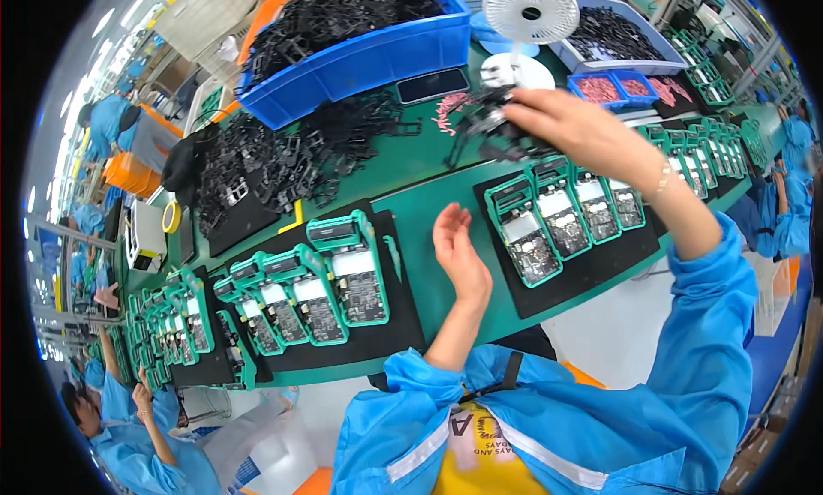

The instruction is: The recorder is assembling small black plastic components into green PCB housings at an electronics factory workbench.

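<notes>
Blue jacket [711,332], nearest of all, well in front of the fan [531,15]. Just before the fan, the right hand [591,135] meets black parts [490,135], fingers close together; I can't tell whether they grip any. Farther from the fan, the left hand [461,255] curls loosely, empty.

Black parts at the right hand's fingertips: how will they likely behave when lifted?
The black parts look thin and open-framed, so each is probably light for its size. They overlap in a jumble, so several may snag and lift together. Their narrow bars might bend or snap if tugged; blur near the right hand hides finer detail.
</notes>
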A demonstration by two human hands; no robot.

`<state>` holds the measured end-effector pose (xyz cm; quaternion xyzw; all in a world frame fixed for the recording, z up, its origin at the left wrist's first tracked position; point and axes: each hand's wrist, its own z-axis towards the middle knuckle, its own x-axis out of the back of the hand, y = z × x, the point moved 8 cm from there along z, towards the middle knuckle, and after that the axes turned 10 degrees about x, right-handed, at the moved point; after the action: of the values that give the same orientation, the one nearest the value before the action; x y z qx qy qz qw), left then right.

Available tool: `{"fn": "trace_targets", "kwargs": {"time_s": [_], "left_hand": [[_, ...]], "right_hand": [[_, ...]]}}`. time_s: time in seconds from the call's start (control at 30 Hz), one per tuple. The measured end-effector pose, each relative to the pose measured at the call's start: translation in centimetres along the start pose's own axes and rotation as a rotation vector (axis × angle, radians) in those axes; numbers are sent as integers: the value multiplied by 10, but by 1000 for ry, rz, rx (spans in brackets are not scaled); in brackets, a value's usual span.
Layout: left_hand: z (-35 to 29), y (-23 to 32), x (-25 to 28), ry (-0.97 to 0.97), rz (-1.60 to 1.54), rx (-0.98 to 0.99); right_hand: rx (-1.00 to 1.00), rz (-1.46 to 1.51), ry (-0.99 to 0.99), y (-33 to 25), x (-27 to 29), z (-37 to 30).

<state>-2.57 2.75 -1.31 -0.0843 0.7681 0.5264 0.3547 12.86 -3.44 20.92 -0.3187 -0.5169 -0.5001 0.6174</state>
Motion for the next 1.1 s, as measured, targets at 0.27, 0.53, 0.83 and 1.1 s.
{"fn": "trace_targets", "kwargs": {"time_s": [0.27,0.53,0.83,1.1], "left_hand": [[-33,23,48,2,71,18],[-36,27,65,-53,94,66],[-65,47,66,-282,443,61],[-88,75,49,-496,656,8]], "right_hand": [[211,-58,61,-37,-108,105],[147,-212,39,-13,-182,137],[173,329,-247,8,-186,150],[236,-298,-101,-3,-164,148]]}}
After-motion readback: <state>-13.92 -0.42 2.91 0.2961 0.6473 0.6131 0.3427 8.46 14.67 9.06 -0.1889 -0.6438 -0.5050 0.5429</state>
